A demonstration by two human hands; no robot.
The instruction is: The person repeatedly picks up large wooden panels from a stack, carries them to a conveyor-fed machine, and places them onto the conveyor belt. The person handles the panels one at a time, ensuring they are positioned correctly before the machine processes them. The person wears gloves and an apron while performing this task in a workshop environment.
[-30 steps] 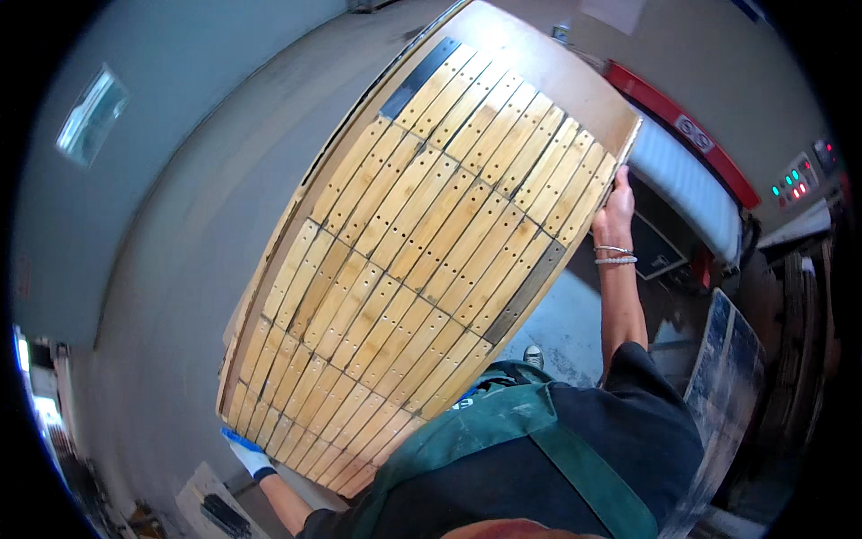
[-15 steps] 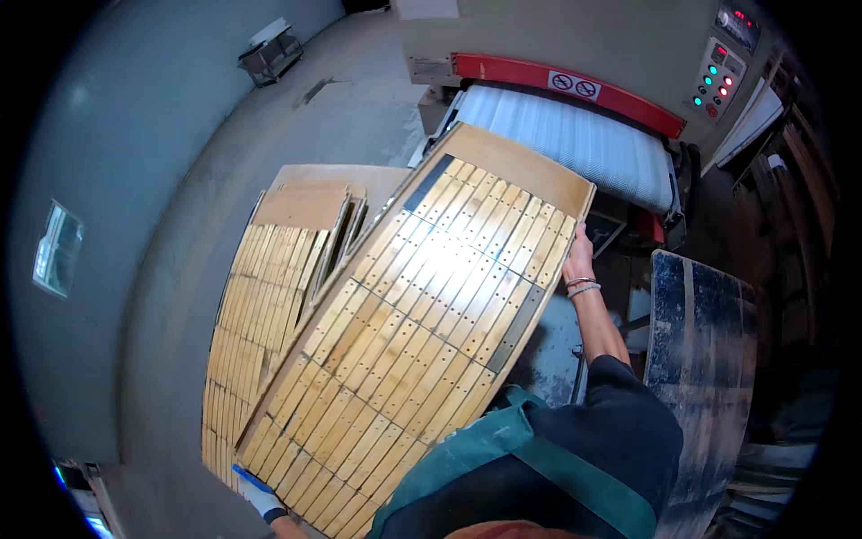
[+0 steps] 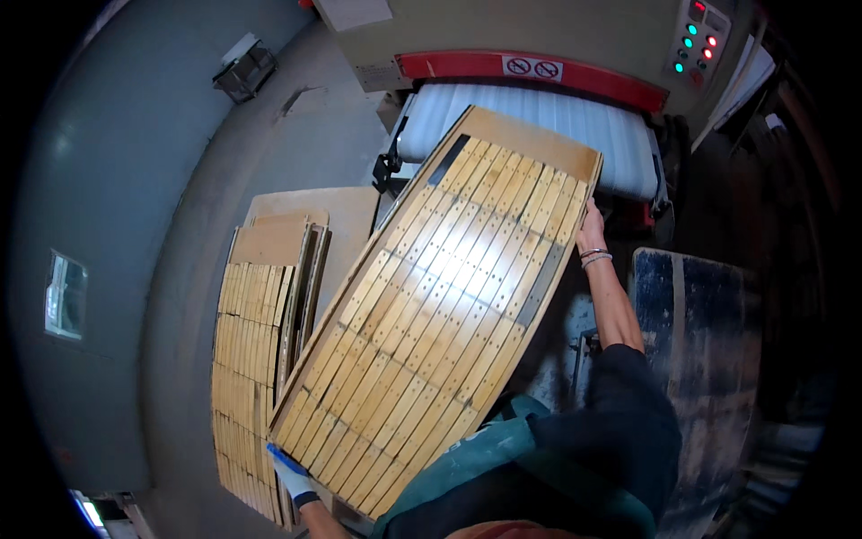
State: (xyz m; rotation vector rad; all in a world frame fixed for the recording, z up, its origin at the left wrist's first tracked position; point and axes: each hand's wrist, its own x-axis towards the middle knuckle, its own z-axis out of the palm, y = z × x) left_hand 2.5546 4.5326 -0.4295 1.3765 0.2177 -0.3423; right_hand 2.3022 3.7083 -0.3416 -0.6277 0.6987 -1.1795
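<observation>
A long board (image 3: 539, 142) bearing rows of light wooden strips (image 3: 404, 332) with small dark holes spans the middle of the view, tilted from lower left to upper right. My left hand (image 3: 291, 474), in a white and blue glove, grips its lower left corner. My bare right hand (image 3: 591, 228), with bracelets on the wrist, holds the right edge near the far end; its fingers are partly hidden by the board. The far end reaches over the near part of a white conveyor belt (image 3: 530, 101); I cannot tell if they touch.
A stack of similar strip-covered boards (image 3: 247, 332) stands at left. Ahead is a machine with a red bar (image 3: 449, 65) and a lit control panel (image 3: 698, 40). A worn dark panel (image 3: 691, 341) lies at right. A cart (image 3: 244, 70) stands by the far wall.
The held board has swung clear of the stack on its left, its near end moving right and forward toward the belt. Both hands keep their hold. The whole view has shifted slightly.
</observation>
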